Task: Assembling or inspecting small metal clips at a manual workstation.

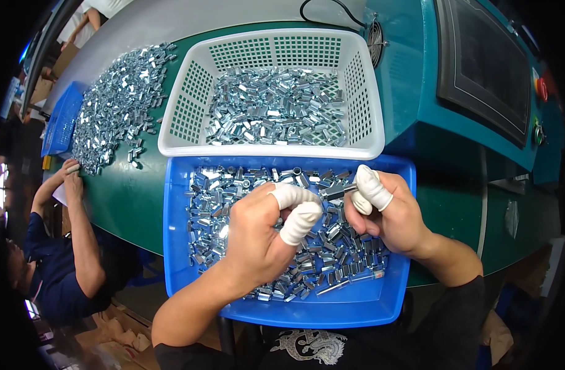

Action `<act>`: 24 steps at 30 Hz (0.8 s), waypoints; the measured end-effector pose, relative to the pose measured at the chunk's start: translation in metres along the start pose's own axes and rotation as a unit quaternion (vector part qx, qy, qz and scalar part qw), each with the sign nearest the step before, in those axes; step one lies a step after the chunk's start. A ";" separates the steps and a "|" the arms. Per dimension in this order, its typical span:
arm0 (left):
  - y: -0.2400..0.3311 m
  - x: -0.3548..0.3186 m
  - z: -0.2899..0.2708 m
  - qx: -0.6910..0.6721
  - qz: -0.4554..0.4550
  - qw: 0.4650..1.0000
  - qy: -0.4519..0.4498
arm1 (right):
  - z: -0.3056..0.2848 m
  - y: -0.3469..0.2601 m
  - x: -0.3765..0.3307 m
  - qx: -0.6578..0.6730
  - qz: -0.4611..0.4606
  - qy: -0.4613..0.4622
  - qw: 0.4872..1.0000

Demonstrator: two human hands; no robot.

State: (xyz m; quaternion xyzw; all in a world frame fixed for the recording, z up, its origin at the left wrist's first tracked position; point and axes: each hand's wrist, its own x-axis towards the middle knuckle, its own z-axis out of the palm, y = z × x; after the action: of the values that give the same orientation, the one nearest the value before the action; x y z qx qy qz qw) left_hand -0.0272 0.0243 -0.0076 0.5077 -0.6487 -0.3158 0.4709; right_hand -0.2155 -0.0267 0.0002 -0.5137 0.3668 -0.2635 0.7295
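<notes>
Small shiny metal hex sleeve [333, 192], silvery and short, sits pinched between the thumb and forefinger of the right hand [390, 216], both tips capped in white rubber finger cots, just above the blue rectangular plastic tray [175, 246]. That tray holds a loose heap of the same small silver metal parts [332, 253] (they seem to be hexagonal spacers, though the glare makes the shape hard to confirm). The left hand [261, 237] hovers over the heap with its fingers [299, 221] curled in and pressed together, two of them in white cots; whether they grip a part I cannot tell. Touching the tray's far edge stands a white perforated plastic basket [190, 105] with more such parts. Further left, a broad spread of them [112, 105] lies on the dark green tabletop [125, 197], where another person's hand [69, 172] rests.
</notes>
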 end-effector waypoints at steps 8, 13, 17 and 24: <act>0.009 0.008 0.010 0.205 0.203 0.957 0.035 | -0.006 -0.002 0.001 0.016 0.093 -0.027 0.995; 0.013 0.004 0.010 0.183 0.203 0.962 0.027 | -0.009 -0.004 0.004 0.202 0.204 -0.107 0.952; 0.015 0.004 0.005 0.138 0.183 0.973 0.018 | -0.007 -0.004 0.002 0.189 0.213 -0.116 0.951; 0.003 0.019 -0.006 0.121 0.122 0.983 0.067 | -0.014 0.007 0.007 0.229 0.091 0.007 0.969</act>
State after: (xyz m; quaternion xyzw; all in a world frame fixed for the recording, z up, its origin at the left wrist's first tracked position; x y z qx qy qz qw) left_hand -0.0235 0.0078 0.0031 0.4980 -0.7064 -0.1403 0.4830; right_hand -0.2225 -0.0378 -0.0111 -0.2949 0.3473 -0.2765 0.8461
